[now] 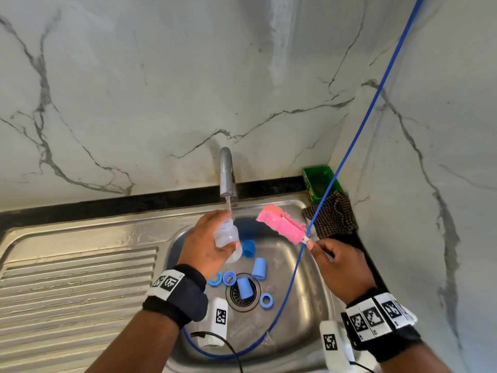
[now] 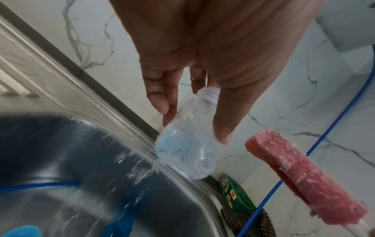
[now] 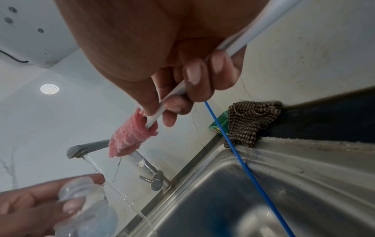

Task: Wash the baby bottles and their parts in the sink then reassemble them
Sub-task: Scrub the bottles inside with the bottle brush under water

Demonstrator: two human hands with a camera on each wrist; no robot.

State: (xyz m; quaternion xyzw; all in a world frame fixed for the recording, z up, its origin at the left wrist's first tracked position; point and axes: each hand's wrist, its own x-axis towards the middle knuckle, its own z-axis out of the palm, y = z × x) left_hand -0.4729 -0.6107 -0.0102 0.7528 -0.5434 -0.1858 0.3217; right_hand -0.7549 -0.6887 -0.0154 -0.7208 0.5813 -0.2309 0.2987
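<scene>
With our left hand wrapped around the clear baby bottle under the tap, seemingly rinsing, we should tilt its mouth into the stream while our right hand grips the pink sponge brush clear.

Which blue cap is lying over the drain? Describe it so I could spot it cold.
Start at the steel sink and find the round drain strainer in its floor. The blue cap lies on its side across that strainer. The other two blue caps lie further towards the tap, off the drain.
</scene>
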